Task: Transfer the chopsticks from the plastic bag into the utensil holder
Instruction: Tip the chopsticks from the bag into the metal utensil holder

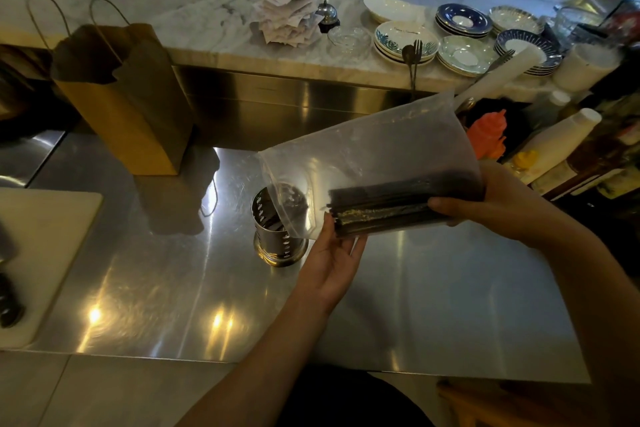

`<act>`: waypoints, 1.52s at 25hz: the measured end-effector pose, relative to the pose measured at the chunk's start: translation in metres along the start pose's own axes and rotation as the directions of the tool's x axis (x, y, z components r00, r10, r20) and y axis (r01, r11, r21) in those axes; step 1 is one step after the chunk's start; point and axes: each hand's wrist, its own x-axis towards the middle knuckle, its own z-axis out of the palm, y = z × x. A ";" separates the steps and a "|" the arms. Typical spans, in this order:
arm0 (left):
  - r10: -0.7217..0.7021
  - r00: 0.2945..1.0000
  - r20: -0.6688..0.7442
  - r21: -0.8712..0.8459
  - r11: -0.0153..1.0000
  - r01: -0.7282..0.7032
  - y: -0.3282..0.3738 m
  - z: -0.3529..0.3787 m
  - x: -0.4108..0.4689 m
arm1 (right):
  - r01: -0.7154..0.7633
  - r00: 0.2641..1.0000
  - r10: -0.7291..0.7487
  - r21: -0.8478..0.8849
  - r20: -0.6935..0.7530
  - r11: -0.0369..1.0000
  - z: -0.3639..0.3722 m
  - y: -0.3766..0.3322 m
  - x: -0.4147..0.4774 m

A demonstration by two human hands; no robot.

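Chopsticks (pixel 388 210) lie bundled inside plastic bag (pixel 374 149), its corner over utensil holder (pixel 277 239).

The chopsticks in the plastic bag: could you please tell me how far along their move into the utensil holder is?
Done: the plastic bag is tilted, its open mouth over the utensil holder. In hand: left hand and right hand grip the bag, chopsticks bundled inside. Left: sliding them into the holder; whether any are already there is unclear.
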 end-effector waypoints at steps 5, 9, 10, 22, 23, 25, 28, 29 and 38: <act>0.000 1.000 -0.015 -0.006 1.000 0.000 0.002 0.004 -0.004 | 0.010 1.000 -0.010 0.003 -0.007 1.000 0.001 -0.008 0.001; 0.006 1.000 -0.025 -0.028 1.000 -0.007 0.005 0.007 -0.007 | 0.022 1.000 -0.021 -0.019 0.017 1.000 0.001 -0.019 0.006; 0.012 1.000 -0.026 -0.029 1.000 -0.013 0.005 0.008 -0.006 | 0.024 0.999 -0.023 -0.026 0.028 0.999 0.000 -0.021 0.008; 0.029 0.999 -0.033 -0.071 0.997 -0.031 0.016 0.003 -0.005 | 0.035 0.998 -0.028 -0.148 0.051 0.988 0.002 -0.038 0.025; 0.025 0.999 -0.031 -0.075 0.997 -0.027 0.016 0.004 -0.006 | 0.034 0.998 -0.027 -0.155 0.050 0.987 0.002 -0.040 0.025; 0.013 1.000 -0.027 -0.083 0.996 -0.015 0.016 0.006 -0.007 | 0.027 0.999 -0.020 -0.159 0.043 0.987 0.001 -0.041 0.025; -0.001 1.000 -0.025 -0.089 0.996 -0.001 0.015 0.007 -0.007 | 0.010 0.999 -0.004 -0.145 0.044 0.989 0.001 -0.043 0.023; -0.006 1.000 -0.028 -0.095 0.995 0.003 0.015 0.007 -0.007 | 0.005 0.999 0.001 -0.141 0.046 0.990 0.000 -0.044 0.023; -0.010 1.000 -0.023 -0.099 0.995 0.007 0.017 0.007 -0.010 | 0.002 0.999 0.003 -0.125 0.040 0.992 0.001 -0.045 0.020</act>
